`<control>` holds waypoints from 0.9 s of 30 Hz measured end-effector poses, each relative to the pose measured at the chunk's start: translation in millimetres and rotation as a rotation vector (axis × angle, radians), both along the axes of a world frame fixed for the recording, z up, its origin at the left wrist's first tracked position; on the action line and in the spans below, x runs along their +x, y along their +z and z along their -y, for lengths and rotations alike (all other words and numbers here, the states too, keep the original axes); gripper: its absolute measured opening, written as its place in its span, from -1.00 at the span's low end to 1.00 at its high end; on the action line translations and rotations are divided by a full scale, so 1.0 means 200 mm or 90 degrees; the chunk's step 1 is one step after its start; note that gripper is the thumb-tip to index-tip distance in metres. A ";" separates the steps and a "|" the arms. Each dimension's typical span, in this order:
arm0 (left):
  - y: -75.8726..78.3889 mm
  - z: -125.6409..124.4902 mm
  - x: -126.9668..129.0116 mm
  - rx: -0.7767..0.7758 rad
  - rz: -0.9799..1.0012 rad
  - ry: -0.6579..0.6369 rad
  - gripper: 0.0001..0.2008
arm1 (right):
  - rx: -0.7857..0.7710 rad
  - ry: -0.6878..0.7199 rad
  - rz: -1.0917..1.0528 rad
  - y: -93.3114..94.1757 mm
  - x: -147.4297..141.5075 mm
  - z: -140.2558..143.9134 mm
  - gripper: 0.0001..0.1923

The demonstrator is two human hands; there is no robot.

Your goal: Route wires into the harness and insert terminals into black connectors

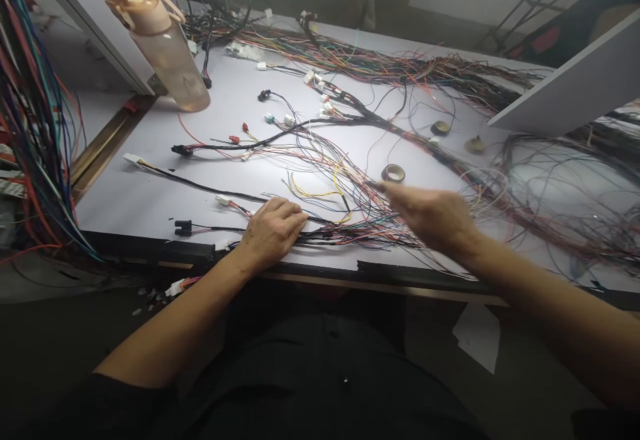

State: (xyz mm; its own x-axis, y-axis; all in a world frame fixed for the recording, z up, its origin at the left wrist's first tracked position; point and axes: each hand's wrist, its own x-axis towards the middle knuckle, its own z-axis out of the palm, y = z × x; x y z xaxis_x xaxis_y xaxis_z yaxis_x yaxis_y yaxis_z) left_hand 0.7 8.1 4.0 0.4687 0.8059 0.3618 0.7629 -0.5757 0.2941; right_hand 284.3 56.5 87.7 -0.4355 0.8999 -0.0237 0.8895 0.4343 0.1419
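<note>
The left hand point(274, 230) lies palm down near the near edge of the table point(107, 193), its fingers close together and slightly bent over the wire bundle point(350, 233). Whether it grips the wires or only presses on them cannot be told. The bundle comes out from under this hand and spreads right, towards the right hand point(435, 213). That hand is blurred, with its fingers curled in, above or against the far side of the loose wires; what it holds, if anything, cannot be told.

Left of the left hand, branches of the bundle end in a black two-part connector point(183, 228) at the near side, a small white connector point(223, 200) just farther, and a longer white connector point(133, 159) farther left on a black-sheathed branch. Thin yellow wires point(315, 193) curve between the hands, on the far side of the bundle.

Just beyond the right hand's fingers is a tape roll point(385, 173); two more rolls, one dark point(440, 128) and one paler point(475, 145), lie farther right. A thick taped trunk point(373, 119) runs across the middle, from far left to near right. Beyond it, a heap of loose wires point(380, 63) stretches along the far side. At far left stands a tilted-looking bottle point(173, 60), and at the left edge hangs a mass of coloured wires point(30, 113).
</note>
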 end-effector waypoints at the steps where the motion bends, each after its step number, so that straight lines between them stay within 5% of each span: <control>1: 0.02 -0.01 0.00 -0.018 -0.022 0.006 -0.81 | 0.042 -0.060 -0.023 -0.01 0.06 -0.05 -0.68; 5: 0.07 -0.06 0.01 -0.101 -0.116 0.053 -0.85 | 0.075 -0.163 -0.060 -0.08 0.26 -0.28 -0.62; 9: 0.11 -0.12 -0.01 -0.144 -0.173 0.000 -0.93 | 0.093 -0.137 -0.114 -0.16 0.30 -0.43 -0.71; 13: 0.20 -0.13 0.00 -0.182 -0.096 -0.044 -0.91 | 0.090 0.044 -0.384 -0.17 0.13 -0.26 -0.75; 15: 0.26 -0.11 0.01 -0.215 -0.034 -0.048 -0.89 | -0.081 0.073 -0.588 -0.18 0.00 -0.09 -0.64; 18: 0.33 -0.10 0.05 -0.227 0.008 -0.049 -0.85 | -0.265 0.115 -0.718 -0.23 -0.18 0.12 -0.64; 23: 0.40 -0.08 0.09 -0.215 -0.014 -0.044 -0.81 | -0.187 0.097 -0.733 -0.29 -0.26 0.13 -0.81; 27: 0.41 -0.07 0.10 -0.228 -0.023 -0.035 -0.81 | -0.236 0.117 -0.624 -0.28 -0.26 0.04 -0.82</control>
State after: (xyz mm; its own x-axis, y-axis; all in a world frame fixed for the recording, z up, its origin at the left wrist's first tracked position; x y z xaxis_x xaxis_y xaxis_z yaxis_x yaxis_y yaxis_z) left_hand 21.2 21.2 85.9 0.5221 0.8517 0.0445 0.7470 -0.4818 0.4581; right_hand 232.6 48.1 30.7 -0.5418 0.8267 0.1519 0.4601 0.4429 -0.7695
